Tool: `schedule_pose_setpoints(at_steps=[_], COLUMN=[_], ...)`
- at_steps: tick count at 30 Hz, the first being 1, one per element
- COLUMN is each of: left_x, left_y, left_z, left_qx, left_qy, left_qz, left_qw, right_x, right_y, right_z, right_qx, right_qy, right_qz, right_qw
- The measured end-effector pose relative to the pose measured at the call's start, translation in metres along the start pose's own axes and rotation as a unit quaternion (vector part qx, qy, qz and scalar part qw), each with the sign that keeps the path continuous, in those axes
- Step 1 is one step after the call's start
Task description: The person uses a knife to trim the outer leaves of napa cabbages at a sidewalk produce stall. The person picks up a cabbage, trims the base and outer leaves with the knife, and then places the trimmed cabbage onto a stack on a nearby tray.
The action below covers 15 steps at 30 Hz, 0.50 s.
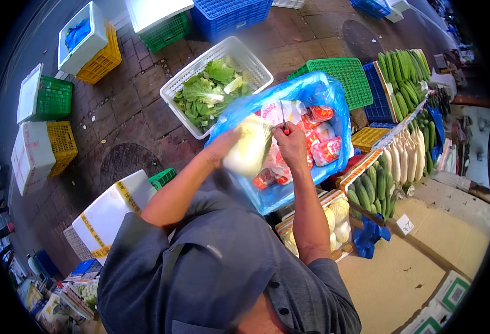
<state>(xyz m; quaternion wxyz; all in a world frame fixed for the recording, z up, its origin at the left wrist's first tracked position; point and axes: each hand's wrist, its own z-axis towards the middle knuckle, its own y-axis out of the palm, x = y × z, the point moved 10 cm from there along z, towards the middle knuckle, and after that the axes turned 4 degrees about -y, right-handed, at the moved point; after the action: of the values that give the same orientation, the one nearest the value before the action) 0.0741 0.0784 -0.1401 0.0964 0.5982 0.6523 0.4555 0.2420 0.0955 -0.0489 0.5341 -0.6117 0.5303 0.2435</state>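
- Cabbage (246,150) above the near-left part of the blue-lined crate (338,96); its long axis runs near to far, tilting slightly right, white end near, yellowish end far.
- Hands: left (223,148) cupped against its left side; right (291,143) clenched round a knife (286,130), blade pointing far.
- Crate holds red-and-white wrapped bundles (326,151).
- White basket (259,72), far left: loose green leaves (206,92).

Forearms (175,195) reach forward (both bare), left grip (222,149) curved, right grip (291,143) curled closed.
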Motion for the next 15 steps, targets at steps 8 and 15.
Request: schedule_pose_setpoints(at_steps=[8, 15], left_x=[0.017, 0.036], left_y=[-0.020, -0.028], left_z=[-0.008, -0.021], left_qx=[-0.005, 0.010], left_qy=[0.032, 0.048], left_qz=[-0.001, -0.063], left_qw=[0.999, 0.997], right_x=[-0.006, -0.020], right_y=[0.031, 0.049], right_z=[-0.002, -0.008], right_qx=[-0.040, -0.048], right_qy=[0.061, 0.031], right_qz=[0.121, 0.160], right_qw=[0.990, 0.985])
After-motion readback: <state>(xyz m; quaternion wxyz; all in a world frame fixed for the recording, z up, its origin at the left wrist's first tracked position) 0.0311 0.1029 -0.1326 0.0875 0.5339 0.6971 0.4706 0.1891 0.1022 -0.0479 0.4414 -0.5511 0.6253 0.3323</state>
